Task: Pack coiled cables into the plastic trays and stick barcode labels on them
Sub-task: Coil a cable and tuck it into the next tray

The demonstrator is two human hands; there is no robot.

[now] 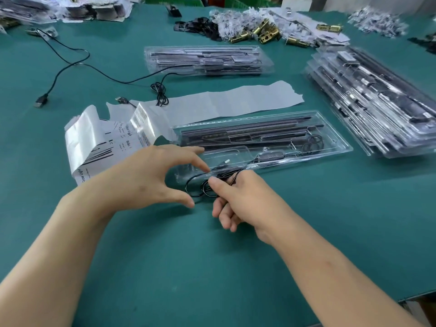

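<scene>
Cable coil (pixel 203 188) is being pinched by the right hand (pixel 245 201) at the clear plastic tray's (pixel 335 147) seven o'clock corner; the left hand (pixel 146 178) is hovering open at the coil's nine o'clock.

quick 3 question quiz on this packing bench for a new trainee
1. True or false: the right hand pinches the coiled cable.
2. Multiple choice: the big tray stack lies A) right of the open tray, B) left of it, C) on top of it.
3. Fill in: the loose cable lies on the table far ____ of the open tray.

Key: 1 true; 2 A; 3 left
</scene>
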